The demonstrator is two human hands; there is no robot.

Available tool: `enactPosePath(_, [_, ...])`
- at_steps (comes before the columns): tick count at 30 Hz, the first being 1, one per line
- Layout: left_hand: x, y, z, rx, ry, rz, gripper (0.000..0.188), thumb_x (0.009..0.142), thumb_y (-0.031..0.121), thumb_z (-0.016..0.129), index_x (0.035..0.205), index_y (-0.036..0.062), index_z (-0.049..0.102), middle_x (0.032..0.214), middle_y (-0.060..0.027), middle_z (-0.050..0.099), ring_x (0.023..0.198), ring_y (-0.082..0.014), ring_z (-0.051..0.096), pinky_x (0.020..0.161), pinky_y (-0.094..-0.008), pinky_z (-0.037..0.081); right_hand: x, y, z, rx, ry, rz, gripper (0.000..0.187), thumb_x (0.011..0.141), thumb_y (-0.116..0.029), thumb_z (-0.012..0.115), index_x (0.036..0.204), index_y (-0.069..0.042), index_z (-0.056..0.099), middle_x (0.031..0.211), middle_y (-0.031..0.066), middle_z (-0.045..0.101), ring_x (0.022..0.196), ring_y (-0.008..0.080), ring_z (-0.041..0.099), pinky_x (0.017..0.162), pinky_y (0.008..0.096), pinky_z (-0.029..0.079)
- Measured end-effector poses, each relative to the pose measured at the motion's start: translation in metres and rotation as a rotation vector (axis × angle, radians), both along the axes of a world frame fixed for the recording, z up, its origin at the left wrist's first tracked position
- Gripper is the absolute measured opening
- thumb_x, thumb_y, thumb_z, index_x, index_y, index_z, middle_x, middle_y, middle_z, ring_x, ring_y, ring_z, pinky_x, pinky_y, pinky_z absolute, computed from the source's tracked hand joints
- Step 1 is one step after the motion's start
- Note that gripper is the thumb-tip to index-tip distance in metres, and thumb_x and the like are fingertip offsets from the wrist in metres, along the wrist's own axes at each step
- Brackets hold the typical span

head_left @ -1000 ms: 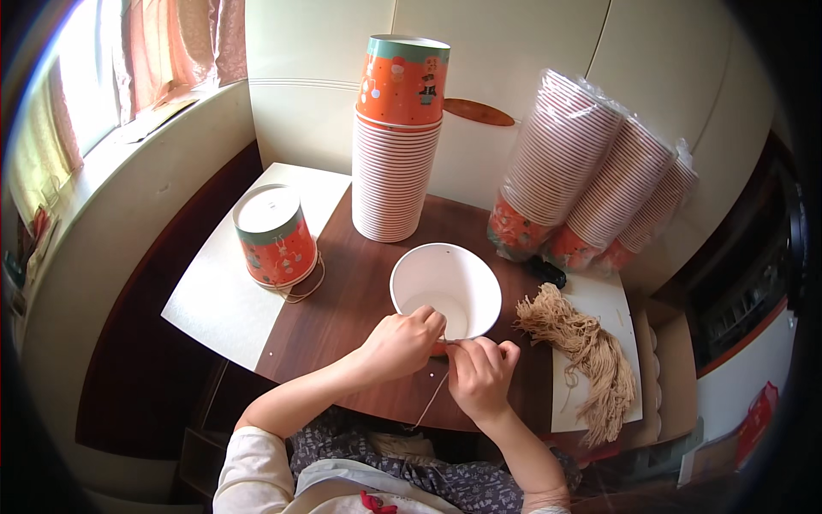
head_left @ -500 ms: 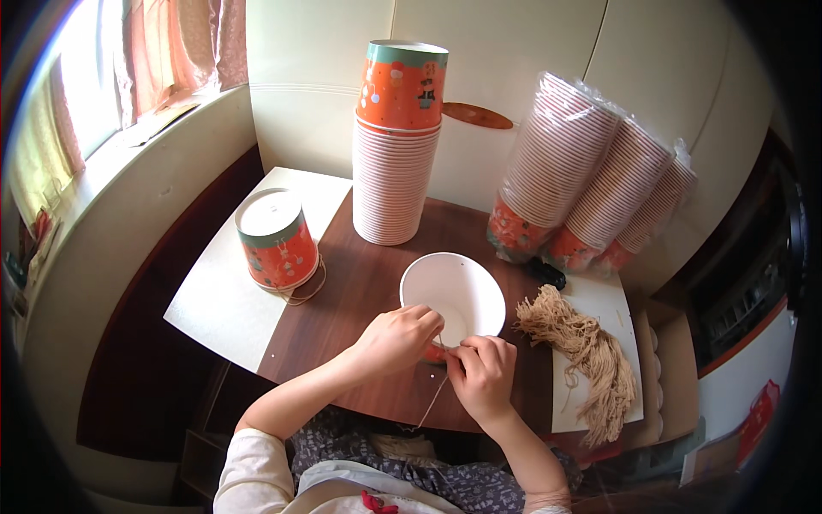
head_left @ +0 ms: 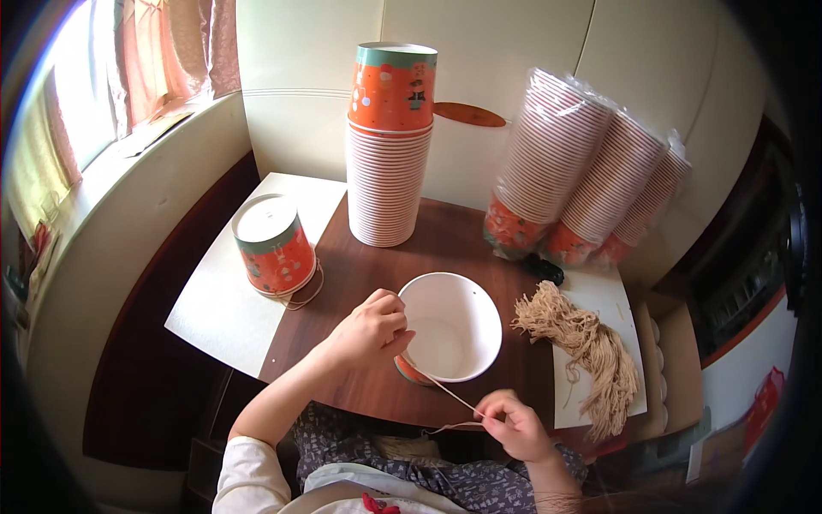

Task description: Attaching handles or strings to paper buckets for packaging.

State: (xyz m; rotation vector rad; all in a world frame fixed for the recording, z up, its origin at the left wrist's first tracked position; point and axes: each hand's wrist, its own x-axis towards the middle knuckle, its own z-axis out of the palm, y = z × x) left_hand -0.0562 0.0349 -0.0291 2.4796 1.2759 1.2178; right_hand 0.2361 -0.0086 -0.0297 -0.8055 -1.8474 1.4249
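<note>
String (head_left: pixel 449 391) stretches from the near side of a white-lined paper bucket (head_left: pixel 476 321), on a brown desk (head_left: pixel 467 231), to a person's right hand (head_left: pixel 514 428), which pinches it. The left hand (head_left: pixel 370 330) curls at the bucket's left rim; whether it grips anything cannot be told. Tan yarn (head_left: pixel 591 355) lies at right.
</note>
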Motion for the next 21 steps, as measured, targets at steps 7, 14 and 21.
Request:
enactPosePath(7, [-0.034, 0.019, 0.003, -0.195, -0.044, -0.285, 0.010, 0.066, 0.002, 0.061, 0.068, -0.0007, 0.052, 0.093, -0.0146, 0.054, 0.092, -0.0258, 0.055, 0.062, -0.0294, 0.050, 0.081, -0.009, 0.018, -0.355, 0.130, -0.090, 0.004, 0.086, -0.004, 0.052, 0.085, 0.000, 0.053, 0.065, 0.0025, 0.051, 0.052, 0.0067, 0.044, 0.049, 0.0190, 0.036])
enactPosePath(14, [-0.016, 0.035, 0.008, -0.213, -0.045, -0.478, 0.016, 0.070, -0.002, 0.059, 0.086, -0.0006, 0.054, 0.100, -0.0154, 0.056, 0.094, -0.0277, 0.057, 0.069, -0.0315, 0.051, 0.104, -0.004, 0.070, 0.156, 0.043, -0.349, 0.017, 0.083, -0.016, 0.060, 0.074, -0.003, 0.054, 0.065, 0.0013, 0.054, 0.050, 0.0055, 0.042, 0.048, 0.0189, 0.033])
enactPosePath(21, [-0.014, 0.000, 0.006, -0.209, -0.166, -0.053, 0.013, 0.083, 0.006, 0.054, 0.093, -0.0003, 0.058, 0.092, -0.0133, 0.059, 0.094, -0.0267, 0.057, 0.080, -0.0349, 0.047, -0.026, 0.086, 0.192, 0.568, -0.083, -0.105, 0.010, 0.085, -0.008, 0.055, 0.079, 0.000, 0.057, 0.064, -0.0043, 0.049, 0.059, 0.0012, 0.041, 0.051, 0.0186, 0.034])
